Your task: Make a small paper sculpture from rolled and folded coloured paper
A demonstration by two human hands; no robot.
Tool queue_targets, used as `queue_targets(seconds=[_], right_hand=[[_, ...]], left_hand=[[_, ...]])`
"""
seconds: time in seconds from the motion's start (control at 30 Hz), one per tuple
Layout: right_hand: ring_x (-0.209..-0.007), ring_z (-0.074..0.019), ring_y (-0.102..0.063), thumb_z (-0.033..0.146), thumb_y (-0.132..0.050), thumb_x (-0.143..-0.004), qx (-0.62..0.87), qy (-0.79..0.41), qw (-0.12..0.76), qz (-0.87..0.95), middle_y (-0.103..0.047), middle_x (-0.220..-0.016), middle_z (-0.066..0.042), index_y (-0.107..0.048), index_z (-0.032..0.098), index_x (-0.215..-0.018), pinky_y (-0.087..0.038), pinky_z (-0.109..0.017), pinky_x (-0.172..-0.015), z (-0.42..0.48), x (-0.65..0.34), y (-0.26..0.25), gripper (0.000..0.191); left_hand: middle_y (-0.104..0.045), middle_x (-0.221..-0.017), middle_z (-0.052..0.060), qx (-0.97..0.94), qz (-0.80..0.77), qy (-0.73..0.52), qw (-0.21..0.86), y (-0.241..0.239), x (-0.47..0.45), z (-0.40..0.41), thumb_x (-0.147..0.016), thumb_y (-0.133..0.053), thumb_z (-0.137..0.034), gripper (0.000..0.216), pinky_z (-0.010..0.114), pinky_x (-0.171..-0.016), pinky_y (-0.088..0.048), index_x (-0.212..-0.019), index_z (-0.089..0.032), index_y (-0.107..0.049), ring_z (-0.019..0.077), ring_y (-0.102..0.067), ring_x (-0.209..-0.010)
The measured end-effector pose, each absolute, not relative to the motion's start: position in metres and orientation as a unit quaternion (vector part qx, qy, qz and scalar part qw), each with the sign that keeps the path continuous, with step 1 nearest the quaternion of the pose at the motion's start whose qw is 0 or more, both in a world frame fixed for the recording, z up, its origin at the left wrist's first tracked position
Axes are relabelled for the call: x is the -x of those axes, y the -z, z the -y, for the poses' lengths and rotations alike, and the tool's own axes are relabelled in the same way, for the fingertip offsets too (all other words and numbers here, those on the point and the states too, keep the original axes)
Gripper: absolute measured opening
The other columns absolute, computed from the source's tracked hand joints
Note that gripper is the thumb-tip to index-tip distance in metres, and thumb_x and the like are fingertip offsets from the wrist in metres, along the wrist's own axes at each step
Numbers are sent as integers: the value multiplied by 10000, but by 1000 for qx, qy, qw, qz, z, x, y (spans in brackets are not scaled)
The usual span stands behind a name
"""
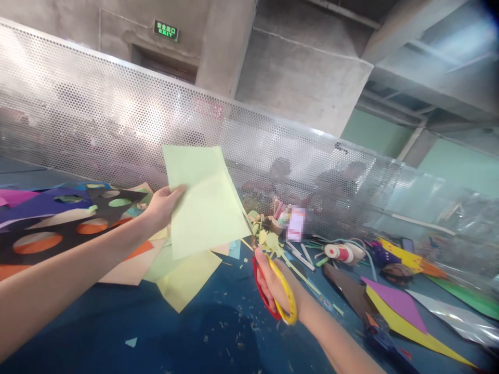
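Note:
My left hand [166,208] pinches a pale green sheet of paper [206,202] by its left edge, thumb on the near face, and holds it up above the table. In my right hand [273,280] is a pair of scissors [287,296] with one red and one yellow handle loop. The scissor blades reach up to the sheet's right edge, close to its lower right corner, where a narrow strip runs along the side. How far apart the blades are is hard to make out. Below the held sheet lie more light green and yellowish papers [189,283].
Black paper with round holes [47,228] and coloured sheets lie left. Behind the scissors are yellow-green paper cut-outs [268,239]. To the right are a red-and-white spool [338,253], purple paper [397,304] and a dark blue tool [390,348]. A perforated metal screen [117,114] stands behind the table.

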State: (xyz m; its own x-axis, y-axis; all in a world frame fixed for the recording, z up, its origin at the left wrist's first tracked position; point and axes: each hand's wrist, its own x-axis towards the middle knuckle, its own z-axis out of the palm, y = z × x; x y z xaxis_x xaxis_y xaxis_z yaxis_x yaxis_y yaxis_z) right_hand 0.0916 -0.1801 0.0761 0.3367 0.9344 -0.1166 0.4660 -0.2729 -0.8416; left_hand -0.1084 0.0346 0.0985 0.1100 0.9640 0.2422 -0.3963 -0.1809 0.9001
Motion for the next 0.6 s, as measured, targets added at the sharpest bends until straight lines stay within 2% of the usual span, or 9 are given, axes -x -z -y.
queue_targets(seconds=[0.1, 0.23, 0.4, 0.6], right_hand=[[-201, -86, -348, 705, -323, -747, 729, -327, 372, 472, -292, -258, 55, -298, 201, -403, -286, -186, -233, 179, -95, -75, 611], [-253, -98, -423, 674, -344, -763, 712, -303, 386, 502, -386, -291, 36, -343, 198, -419, -365, -197, -298, 177, -100, -73, 587], [-377, -126, -542, 674, -316, -772, 694, -309, 378, 529, -522, -395, -22, -379, 189, -402, -488, -245, -457, 176, -105, -70, 613], [-451, -137, -573, 709, -330, -743, 668, -350, 393, 526, -536, -448, -27, -339, 190, -423, -483, -250, -500, 179, -101, -77, 610]], left_hand=[[-689, -833, 56, -483, -276, -584, 590, -98, 109, -37, -675, -691, -351, 259, 264, -556, -554, -871, -192, -633, 164, -644, -610], [-666, -990, 61, -510, -241, -557, 609, -97, 108, -36, -657, -716, -334, 388, 263, -597, -563, -1011, -231, -598, 174, -660, -718], [-647, -1057, 79, -567, -192, -526, 604, -97, 108, -33, -648, -729, -239, 424, 257, -655, -562, -1046, -224, -583, 185, -658, -797], [-627, -1095, 108, -552, -207, -523, 616, -99, 112, -32, -649, -726, -214, 480, 340, -682, -566, -1094, -211, -547, 216, -656, -818]])
